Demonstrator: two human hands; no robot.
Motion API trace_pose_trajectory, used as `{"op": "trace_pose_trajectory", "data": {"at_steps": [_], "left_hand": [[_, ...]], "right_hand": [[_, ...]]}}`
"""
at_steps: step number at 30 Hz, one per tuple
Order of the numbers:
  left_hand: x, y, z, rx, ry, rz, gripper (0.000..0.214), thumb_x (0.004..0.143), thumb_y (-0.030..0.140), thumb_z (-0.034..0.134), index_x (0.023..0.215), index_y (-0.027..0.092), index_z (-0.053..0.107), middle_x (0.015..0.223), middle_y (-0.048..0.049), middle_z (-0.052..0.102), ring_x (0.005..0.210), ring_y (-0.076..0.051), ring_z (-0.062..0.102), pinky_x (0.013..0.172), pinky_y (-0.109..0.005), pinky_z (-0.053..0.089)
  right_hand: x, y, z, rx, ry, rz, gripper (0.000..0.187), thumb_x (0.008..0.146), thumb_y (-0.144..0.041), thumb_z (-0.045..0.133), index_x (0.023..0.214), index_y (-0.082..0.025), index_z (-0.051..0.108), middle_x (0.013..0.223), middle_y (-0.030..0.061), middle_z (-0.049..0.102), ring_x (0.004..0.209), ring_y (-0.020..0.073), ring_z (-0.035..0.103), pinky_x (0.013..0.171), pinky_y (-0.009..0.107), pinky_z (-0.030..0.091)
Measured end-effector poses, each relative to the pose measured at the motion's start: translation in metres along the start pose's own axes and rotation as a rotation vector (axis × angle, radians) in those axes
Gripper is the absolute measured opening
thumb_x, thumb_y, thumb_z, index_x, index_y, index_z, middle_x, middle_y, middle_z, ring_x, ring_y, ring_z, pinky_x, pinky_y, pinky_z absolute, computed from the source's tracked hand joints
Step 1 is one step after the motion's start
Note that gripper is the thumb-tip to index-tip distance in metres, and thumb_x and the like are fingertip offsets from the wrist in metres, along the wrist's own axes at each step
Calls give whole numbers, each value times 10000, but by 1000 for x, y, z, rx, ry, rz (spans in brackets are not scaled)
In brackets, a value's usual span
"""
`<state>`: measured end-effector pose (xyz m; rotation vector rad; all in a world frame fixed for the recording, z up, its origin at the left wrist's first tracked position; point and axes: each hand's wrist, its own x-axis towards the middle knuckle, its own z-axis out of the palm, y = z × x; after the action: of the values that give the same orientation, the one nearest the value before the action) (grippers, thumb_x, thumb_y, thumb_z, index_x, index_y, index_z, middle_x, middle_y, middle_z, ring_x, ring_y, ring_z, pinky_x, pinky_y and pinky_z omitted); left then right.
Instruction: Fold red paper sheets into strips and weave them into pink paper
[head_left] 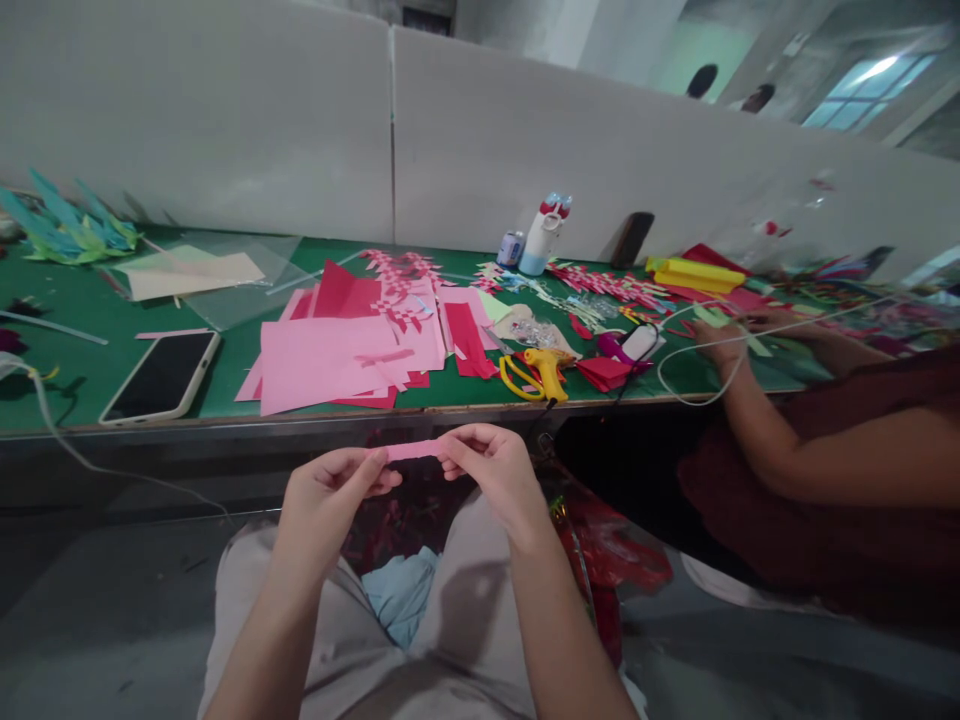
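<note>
Between my two hands a narrow pink paper strip (414,451) is stretched level, above my lap and just below the table's front edge. My left hand (334,490) pinches its left end between thumb and fingers. At the other end, my right hand (491,470) grips the strip the same way. Straight ahead on the table lie pink paper sheets (322,365), overlapping in a loose stack with red sheets (346,292). Small pink cut strips (384,357) rest on top of the stack.
On the green table (244,365) lie a phone (161,375), a yellow glue gun (547,370), yellow-handled scissors (519,378) and red-and-pink folded paper chains (615,285). A bottle (545,235) and a can (511,248) stand behind. At right, a co-worker's hands (720,340) handle green paper near a white cable (664,375).
</note>
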<state>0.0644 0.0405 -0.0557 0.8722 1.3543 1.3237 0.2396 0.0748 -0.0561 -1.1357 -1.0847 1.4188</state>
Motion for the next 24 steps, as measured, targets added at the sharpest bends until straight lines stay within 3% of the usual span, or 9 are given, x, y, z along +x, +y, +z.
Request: {"op": "trace_pose_trajectory", "data": {"at_steps": [19, 24], "left_hand": [[8, -6, -7, 63, -52, -15, 332, 673, 436, 776, 791, 130, 727, 640, -60, 731, 604, -163, 686, 649, -258, 572], [12, -1, -12, 219, -183, -8, 378, 630, 453, 782, 835, 138, 741, 852, -113, 761, 815, -234, 710, 762, -314, 562]], "right_hand": [[6, -1, 2, -72, 36, -20, 281, 637, -403, 730, 660, -138, 637, 556, 14, 615, 463, 83, 519, 426, 194, 459], [8, -11, -6, -198, -92, -15, 226, 665, -348, 714, 686, -124, 691, 563, 12, 630, 462, 73, 511, 450, 187, 454]]}}
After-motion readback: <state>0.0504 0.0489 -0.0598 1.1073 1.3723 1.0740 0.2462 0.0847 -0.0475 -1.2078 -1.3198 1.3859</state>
